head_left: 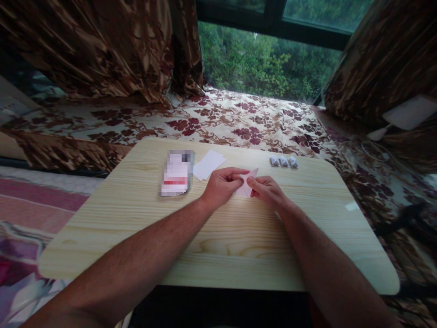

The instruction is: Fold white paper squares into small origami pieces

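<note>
A small pale pink folded paper [246,183] lies at the middle of the light wooden table [218,246], one pointed corner sticking up. My left hand [221,185] pinches its left edge with closed fingers. My right hand [266,190] presses and pinches the right side of the same paper. Both forearms reach in from the near edge.
A blurred pink and white packet [176,173] lies left of the hands, with a white paper sheet [208,164] beside it. Three small folded paper pieces [283,161] sit in a row at the table's far right. A floral cloth [239,118] and a window lie beyond.
</note>
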`<state>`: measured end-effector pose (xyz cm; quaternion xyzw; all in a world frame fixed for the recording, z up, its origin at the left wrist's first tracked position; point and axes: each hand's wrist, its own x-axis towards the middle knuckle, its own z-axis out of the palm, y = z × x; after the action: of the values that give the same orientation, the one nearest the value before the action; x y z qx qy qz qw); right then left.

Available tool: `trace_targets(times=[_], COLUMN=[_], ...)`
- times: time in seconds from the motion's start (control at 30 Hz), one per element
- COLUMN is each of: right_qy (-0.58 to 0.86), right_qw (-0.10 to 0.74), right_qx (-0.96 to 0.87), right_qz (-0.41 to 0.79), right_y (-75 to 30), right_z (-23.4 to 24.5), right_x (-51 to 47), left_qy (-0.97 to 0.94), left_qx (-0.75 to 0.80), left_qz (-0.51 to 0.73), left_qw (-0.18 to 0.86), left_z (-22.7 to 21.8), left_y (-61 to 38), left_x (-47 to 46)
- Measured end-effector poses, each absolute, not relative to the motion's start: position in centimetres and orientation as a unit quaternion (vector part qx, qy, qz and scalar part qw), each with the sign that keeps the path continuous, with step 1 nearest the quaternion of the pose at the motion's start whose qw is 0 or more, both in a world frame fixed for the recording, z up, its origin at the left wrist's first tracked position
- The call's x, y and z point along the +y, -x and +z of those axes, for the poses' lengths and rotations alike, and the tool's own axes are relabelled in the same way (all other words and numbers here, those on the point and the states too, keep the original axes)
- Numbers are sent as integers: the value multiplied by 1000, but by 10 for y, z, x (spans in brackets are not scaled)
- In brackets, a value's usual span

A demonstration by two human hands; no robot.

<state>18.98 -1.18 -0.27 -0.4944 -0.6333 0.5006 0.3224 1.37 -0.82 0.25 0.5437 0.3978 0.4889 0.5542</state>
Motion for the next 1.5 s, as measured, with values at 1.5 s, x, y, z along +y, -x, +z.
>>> trace_targets(times=[1.5], right_qy=[470], right_qw=[458], right_qx=[-595], right_qz=[465], right_y=[-187], right_z=[9], right_x=[-11], left_qy=[-549], left_qx=[416], left_qz=[452], left_qw=[567], left_z=[7], left_y=[-14], left_x=[-9])
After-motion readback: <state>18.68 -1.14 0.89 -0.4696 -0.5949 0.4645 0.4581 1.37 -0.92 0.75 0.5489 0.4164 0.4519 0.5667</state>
